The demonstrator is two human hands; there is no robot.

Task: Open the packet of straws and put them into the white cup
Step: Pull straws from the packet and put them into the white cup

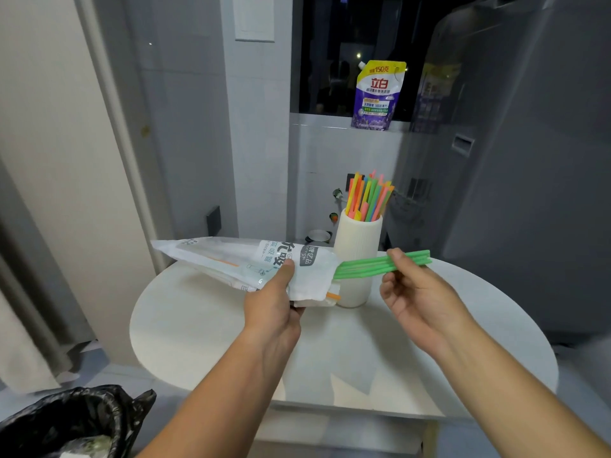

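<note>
The white printed plastic packet of straws (251, 262) is held level above the round white table (198, 325), the left hand (274, 305) clamped near its open end, thumb on top and fingers underneath. The right hand (416, 292) pinches a bunch of green plastic straws (360, 266) that stick out of the packet's mouth. Just behind, near the table's far edge, the ribbed white cup (358, 239) holds upright multicoloured straws (368, 196).
</note>
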